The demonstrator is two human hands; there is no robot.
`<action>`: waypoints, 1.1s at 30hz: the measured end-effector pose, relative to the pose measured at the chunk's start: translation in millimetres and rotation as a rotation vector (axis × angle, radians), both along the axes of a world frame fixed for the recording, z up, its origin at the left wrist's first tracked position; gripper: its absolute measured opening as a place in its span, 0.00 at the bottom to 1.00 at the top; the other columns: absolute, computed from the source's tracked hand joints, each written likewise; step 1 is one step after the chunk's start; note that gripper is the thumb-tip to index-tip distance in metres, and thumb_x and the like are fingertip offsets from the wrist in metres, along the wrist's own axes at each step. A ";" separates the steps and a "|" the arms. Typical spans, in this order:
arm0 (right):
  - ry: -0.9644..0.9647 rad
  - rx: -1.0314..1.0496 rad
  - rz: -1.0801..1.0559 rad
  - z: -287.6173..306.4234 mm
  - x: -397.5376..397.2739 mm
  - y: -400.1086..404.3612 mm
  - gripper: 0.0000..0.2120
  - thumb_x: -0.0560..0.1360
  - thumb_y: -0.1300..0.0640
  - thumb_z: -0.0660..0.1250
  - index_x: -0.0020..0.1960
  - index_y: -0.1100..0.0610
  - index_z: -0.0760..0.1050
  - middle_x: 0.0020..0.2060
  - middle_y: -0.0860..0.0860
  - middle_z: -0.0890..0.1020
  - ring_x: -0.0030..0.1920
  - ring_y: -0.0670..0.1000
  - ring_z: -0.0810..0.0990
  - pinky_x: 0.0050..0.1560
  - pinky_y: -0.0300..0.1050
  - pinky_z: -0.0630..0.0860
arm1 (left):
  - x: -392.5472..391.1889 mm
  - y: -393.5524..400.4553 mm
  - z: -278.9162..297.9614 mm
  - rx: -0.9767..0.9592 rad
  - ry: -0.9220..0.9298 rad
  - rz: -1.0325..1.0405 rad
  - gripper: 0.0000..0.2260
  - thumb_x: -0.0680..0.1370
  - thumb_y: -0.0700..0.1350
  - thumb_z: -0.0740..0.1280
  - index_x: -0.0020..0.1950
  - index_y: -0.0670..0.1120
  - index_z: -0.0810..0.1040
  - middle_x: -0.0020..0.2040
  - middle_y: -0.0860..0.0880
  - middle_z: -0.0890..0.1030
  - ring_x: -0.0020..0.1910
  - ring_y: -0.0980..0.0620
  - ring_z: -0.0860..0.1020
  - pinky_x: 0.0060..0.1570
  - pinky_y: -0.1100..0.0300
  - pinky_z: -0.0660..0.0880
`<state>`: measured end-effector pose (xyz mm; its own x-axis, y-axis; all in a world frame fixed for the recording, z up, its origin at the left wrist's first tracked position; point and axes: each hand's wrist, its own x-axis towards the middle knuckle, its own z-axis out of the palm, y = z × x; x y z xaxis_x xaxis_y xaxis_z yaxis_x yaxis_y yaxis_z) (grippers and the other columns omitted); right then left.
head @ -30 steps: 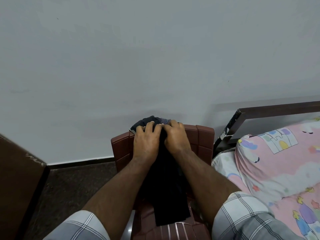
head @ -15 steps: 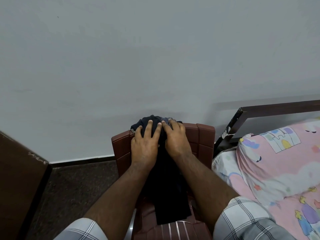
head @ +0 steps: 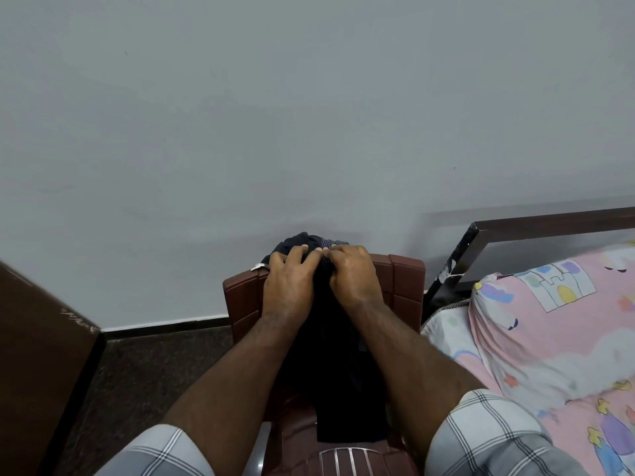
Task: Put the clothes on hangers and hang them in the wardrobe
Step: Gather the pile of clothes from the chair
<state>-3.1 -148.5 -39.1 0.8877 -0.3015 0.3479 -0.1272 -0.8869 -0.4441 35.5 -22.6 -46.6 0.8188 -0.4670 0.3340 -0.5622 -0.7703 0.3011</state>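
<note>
A dark garment [head: 338,372] hangs over the backrest of a brown plastic chair [head: 403,283] and drapes down onto its seat. A striped inner band shows at its top edge. My left hand [head: 287,286] lies on the garment's top with curled fingers gripping the cloth. My right hand [head: 352,274] sits right beside it, fingers curled and pinching the same top edge. The two hands touch at the fingertips. No hanger and no wardrobe are in view.
A plain grey wall fills the upper view. A bed with a pink cartoon-print pillow [head: 549,324] and dark headboard [head: 536,228] stands at the right. A dark brown furniture panel [head: 37,365] rises at the left, over dark speckled floor [head: 147,372].
My fingers, laid flatter on the garment half a second ago, have curled tight onto its top edge. The garment has bunched slightly at the backrest.
</note>
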 end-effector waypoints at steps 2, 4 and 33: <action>-0.027 -0.005 0.006 9.3 2.2 -2.8 0.16 0.76 0.64 0.61 0.56 0.57 0.84 0.49 0.54 0.85 0.52 0.60 0.79 0.55 0.46 0.74 | -0.2 -1.6 10.5 -0.032 -0.015 -0.007 0.18 0.78 0.41 0.68 0.68 0.54 0.75 0.64 0.50 0.76 0.52 0.41 0.72 0.36 0.49 0.78; -0.041 -0.013 0.013 22.5 1.4 -4.9 0.17 0.75 0.62 0.59 0.56 0.57 0.84 0.49 0.55 0.85 0.50 0.60 0.79 0.55 0.46 0.74 | -1.4 -3.7 22.7 -0.051 -0.037 -0.010 0.18 0.79 0.41 0.68 0.68 0.54 0.76 0.64 0.51 0.77 0.52 0.41 0.72 0.38 0.48 0.78; -0.464 -0.305 -0.055 195.2 -261.7 -69.3 0.12 0.73 0.66 0.68 0.54 0.60 0.84 0.48 0.58 0.85 0.48 0.64 0.81 0.50 0.47 0.77 | -239.3 -62.1 185.7 -0.325 -0.315 -0.228 0.19 0.79 0.42 0.69 0.69 0.51 0.76 0.65 0.48 0.77 0.54 0.40 0.71 0.39 0.44 0.80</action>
<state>-264.8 -217.8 156.1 0.6063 -0.1679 0.7774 -0.0294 -0.9815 -0.1890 -203.8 -84.7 139.1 0.5440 -0.4532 0.7062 -0.8074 -0.5118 0.2935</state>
